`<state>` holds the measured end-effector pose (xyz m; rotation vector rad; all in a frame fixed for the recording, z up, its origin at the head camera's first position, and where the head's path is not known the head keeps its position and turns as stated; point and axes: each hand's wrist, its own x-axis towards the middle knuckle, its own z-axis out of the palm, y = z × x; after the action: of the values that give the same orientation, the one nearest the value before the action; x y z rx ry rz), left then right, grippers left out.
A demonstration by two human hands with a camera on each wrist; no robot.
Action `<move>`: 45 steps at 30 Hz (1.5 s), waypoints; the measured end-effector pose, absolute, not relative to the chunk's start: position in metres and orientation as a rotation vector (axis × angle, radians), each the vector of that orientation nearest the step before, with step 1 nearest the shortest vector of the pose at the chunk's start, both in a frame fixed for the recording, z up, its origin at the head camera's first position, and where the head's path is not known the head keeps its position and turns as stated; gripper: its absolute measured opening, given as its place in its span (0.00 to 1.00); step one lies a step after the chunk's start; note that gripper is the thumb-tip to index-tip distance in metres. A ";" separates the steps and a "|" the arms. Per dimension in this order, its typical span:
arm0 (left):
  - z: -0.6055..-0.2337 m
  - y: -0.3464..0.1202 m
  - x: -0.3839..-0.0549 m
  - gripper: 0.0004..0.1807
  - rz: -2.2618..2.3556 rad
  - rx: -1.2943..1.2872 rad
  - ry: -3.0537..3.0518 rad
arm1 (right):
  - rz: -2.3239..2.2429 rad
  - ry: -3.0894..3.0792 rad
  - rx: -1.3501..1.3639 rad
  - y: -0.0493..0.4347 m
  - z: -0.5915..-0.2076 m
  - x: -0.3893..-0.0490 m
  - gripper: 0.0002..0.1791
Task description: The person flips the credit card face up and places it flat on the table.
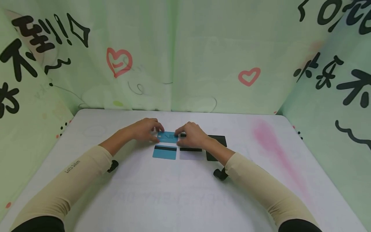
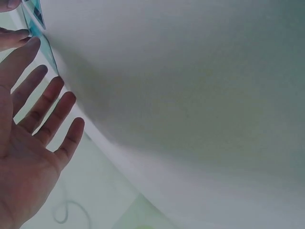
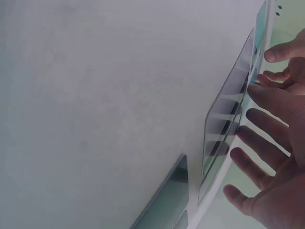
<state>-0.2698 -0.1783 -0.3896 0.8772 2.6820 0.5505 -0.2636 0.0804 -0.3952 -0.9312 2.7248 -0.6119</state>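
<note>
A blue card marked VIP lies flat on the white table. My left hand is at its left end, with a fingertip by the far corner and the thumb by the near one. At its right end, the thumb and forefinger of my right hand touch the card. Both wrist views show the left hand and right hand with fairly straight, spread fingers. A striped blue card lies nearer me, beside a pale striped card. Another striped card is mostly hidden under my right hand.
Black cards lie to the right, partly hidden by my right forearm. The table has a pink smear at right. Green curtains with hearts and lettering enclose its back and sides.
</note>
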 end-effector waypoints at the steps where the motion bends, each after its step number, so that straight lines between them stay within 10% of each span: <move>1: -0.389 -0.177 -0.270 0.24 0.547 0.867 2.684 | -0.617 2.724 -0.936 0.082 -0.395 -0.264 0.18; 45: -0.391 -0.098 -0.282 0.29 0.518 0.973 2.648 | -0.591 2.767 -0.806 0.172 -0.390 -0.260 0.29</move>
<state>-0.2820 -0.0978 -0.3910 0.9728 2.6485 0.5179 -0.2601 0.1724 -0.3902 -0.8060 2.7668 -0.5913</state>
